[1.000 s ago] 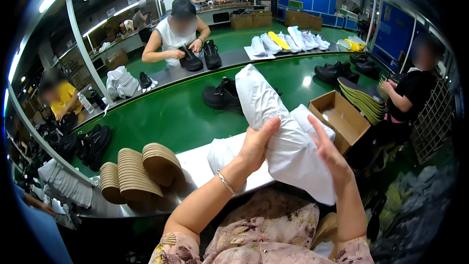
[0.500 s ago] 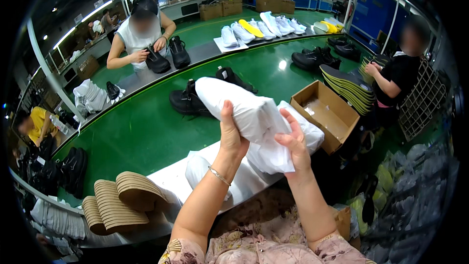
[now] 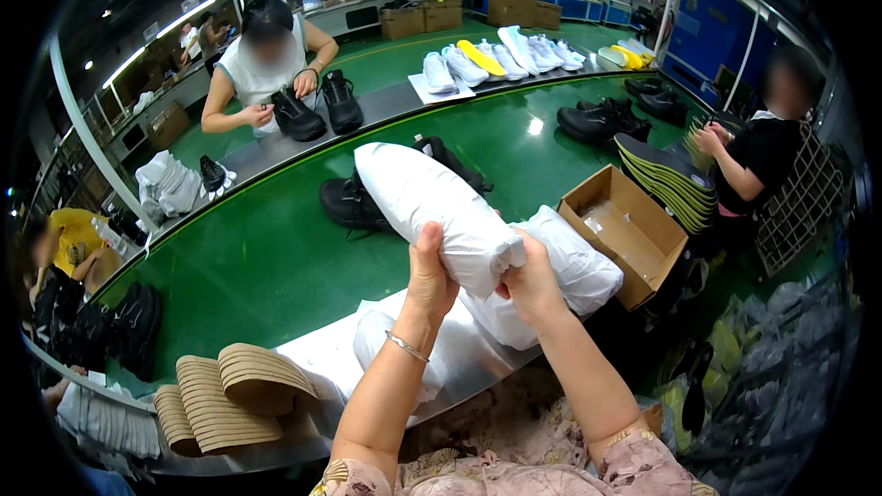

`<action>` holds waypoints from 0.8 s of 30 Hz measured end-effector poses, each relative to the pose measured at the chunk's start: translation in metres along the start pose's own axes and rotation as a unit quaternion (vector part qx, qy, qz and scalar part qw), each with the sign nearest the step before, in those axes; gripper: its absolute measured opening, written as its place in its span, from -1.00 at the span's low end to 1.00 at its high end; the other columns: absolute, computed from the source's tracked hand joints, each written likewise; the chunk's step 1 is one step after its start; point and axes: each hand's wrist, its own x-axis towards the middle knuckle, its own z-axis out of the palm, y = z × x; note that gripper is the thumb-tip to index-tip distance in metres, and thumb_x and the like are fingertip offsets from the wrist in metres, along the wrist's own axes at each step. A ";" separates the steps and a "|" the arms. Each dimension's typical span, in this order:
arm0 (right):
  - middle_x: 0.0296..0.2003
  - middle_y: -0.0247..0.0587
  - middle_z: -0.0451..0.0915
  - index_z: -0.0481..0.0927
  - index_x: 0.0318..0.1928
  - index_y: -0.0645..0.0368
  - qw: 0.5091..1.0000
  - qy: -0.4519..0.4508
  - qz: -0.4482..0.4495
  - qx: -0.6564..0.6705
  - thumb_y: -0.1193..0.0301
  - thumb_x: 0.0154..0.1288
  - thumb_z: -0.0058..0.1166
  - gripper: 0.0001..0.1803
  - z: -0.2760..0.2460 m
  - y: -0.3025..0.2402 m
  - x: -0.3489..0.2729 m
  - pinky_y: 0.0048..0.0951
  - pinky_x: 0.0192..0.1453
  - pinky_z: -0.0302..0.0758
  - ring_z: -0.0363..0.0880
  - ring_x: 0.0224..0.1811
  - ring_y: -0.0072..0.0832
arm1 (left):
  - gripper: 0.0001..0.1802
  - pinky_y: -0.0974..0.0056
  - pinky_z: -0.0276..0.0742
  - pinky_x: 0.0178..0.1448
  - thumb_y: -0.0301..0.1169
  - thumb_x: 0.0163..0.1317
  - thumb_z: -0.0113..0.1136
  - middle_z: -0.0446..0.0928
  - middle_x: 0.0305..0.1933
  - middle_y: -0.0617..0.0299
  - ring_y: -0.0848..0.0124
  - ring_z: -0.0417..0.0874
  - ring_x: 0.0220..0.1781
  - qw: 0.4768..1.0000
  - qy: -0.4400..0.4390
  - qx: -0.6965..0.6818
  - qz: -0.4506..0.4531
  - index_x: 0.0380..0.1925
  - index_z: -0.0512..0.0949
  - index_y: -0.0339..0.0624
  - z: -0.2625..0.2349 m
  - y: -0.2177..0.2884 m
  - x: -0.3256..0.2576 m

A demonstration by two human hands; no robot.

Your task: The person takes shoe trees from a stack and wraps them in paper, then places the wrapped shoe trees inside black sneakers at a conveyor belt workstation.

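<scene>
A shoe-shaped bundle wrapped in white paper (image 3: 418,202) is held up in front of me over the metal bench edge; its contents are hidden. My left hand (image 3: 434,271) grips its near left side, thumb on top. My right hand (image 3: 533,280) is closed on the crumpled paper end at the lower right. Just beyond that hand lies a second white wrapped bundle (image 3: 581,264). More white paper (image 3: 375,335) rests on the bench behind my left forearm. Behind the held bundle, a pair of black shoes (image 3: 344,202) stands on the green belt, partly covered.
An open cardboard box (image 3: 634,230) stands right, beside stacked insoles (image 3: 675,184). Brown curved inserts (image 3: 225,400) fill the bench's left end. Across the belt a person (image 3: 271,64) handles black shoes; another person (image 3: 758,147) works at right. White shoes (image 3: 514,55) line the far ledge.
The loose paper flap at the bundle's near end is now gathered in. My right hand has shifted from spread fingers to a close grip there. The view has shifted slightly.
</scene>
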 end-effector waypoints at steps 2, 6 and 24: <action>-0.27 -0.21 0.54 0.44 -0.08 0.29 0.990 -0.014 0.049 0.131 0.77 -0.01 -0.08 -0.60 0.007 -0.001 -0.001 -0.44 -0.19 0.47 0.55 -0.22 -0.42 | 0.03 0.13 0.39 0.19 0.35 -0.08 0.05 0.43 0.04 -0.05 0.15 0.47 0.11 1.000 -0.006 -0.014 -0.001 0.11 0.25 -0.40 0.006 0.007 -0.001; -0.17 -0.18 0.52 0.42 -0.02 0.35 0.928 -0.090 0.012 0.360 0.74 0.04 -0.10 -0.59 0.018 0.009 -0.012 -0.45 0.01 0.42 0.50 -0.12 -0.43 | 0.06 0.10 0.42 0.17 0.39 -0.08 -0.01 0.41 0.06 -0.06 0.10 0.46 0.12 0.994 0.034 -0.108 0.000 0.12 0.23 -0.41 0.009 0.009 0.000; -0.05 -0.15 0.50 0.41 0.01 0.30 0.856 -0.165 0.058 0.486 0.63 0.15 -0.06 -0.64 0.042 0.031 -0.026 -0.29 0.17 0.36 0.47 0.02 -0.36 | 0.11 0.04 0.39 0.20 0.33 -0.15 0.07 0.37 0.11 -0.10 0.08 0.45 0.13 0.996 0.015 -0.083 0.021 0.16 0.17 -0.45 -0.013 0.025 -0.029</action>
